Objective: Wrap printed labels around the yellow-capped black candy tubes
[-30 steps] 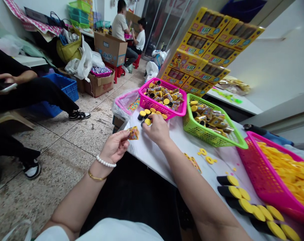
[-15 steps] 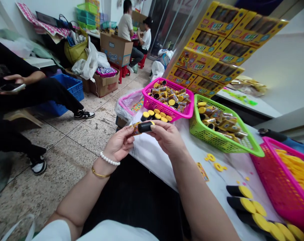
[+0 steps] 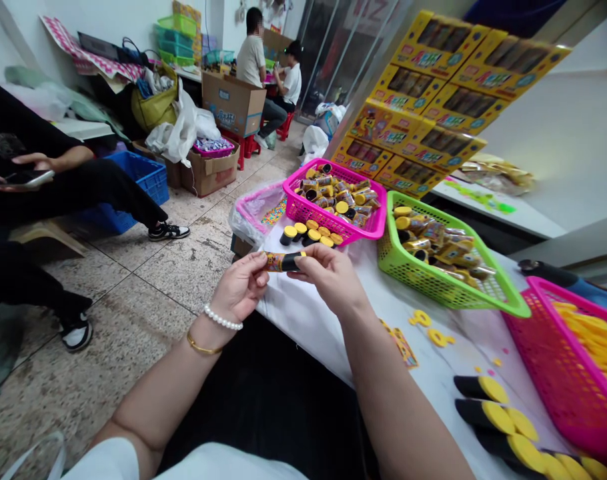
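Observation:
A small black tube with a colourful yellow label (image 3: pixel 282 261) is held level between my two hands, above the near edge of the white table (image 3: pixel 296 303). The fingers of my left hand (image 3: pixel 243 283) pinch its labelled end. On the black end, with a bit of yellow at its tip, the thumb and fingers of my right hand (image 3: pixel 328 273) are closed. Just beyond stand several black tubes with yellow caps (image 3: pixel 311 235), beside a pink basket (image 3: pixel 368 230) full of labelled tubes.
A green basket (image 3: pixel 448 300) of wrapped tubes and a pink basket (image 3: pixel 543 353) of yellow pieces stand right. Black tubes with yellow caps (image 3: pixel 503 420) lie lower right, near yellow rings (image 3: pixel 436 337). Yellow boxes (image 3: pixel 413 133) are stacked behind. A seated person holds a phone (image 3: pixel 31 178) at left.
The label now shows more widely along the tube, and the black part looks smaller and turned. My right hand's fingers have shifted around its end. The camera view has tilted slightly.

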Tool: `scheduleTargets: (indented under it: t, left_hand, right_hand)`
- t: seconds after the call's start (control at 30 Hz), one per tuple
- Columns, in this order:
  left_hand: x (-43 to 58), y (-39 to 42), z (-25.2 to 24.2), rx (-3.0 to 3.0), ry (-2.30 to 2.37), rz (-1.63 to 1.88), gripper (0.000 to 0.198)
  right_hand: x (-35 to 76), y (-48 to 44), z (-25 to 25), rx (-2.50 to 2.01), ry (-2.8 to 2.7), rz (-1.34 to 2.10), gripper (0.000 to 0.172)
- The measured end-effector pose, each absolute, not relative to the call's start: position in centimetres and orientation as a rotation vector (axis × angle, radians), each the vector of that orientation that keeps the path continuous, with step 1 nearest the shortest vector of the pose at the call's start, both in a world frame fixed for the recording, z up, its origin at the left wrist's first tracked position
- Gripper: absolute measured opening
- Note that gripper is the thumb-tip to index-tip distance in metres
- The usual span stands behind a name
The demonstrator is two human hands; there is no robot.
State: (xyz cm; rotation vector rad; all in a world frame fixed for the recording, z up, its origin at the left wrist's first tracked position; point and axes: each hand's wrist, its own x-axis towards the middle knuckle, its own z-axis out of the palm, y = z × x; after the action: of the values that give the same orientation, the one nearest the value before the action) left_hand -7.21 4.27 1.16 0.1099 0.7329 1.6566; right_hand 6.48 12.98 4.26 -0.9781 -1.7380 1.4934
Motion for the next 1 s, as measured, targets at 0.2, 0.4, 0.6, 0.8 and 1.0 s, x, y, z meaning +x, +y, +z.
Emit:
scheduleTargets:
  t: [0.2,0.4,0.6,0.8,1.0]
  left_hand:
    - [-7.1,4.1,1.0,0.177,0.837,1.703,0.017]
    - [-8.0,3.5,1.0,0.409,1.050,1.911,0.040]
    - [-8.5,4.4,0.5,0.628,0.973,1.631,0.043]
    - [-7.7,5.7,0.4,0.710,1.030,1.680,0.037]
    - [-9.0,5.5,0.4,0.593,0.924,1.559,0.042]
  right_hand:
    - [6.5,12.9,3.9,-0.793,-1.739,1.490,0.031]
    - [7.2,13.3,4.3,-0.659,-1.788,1.485,0.038]
    - [6.8,13.1,3.6,-0.572,-2.039,1.269,0.040]
    - [7.3,13.5,3.6,-0.561,-2.276,0.763,0.018]
    - [7.3,13.6,3.5,-0.575,-2.276,0.566,0.017]
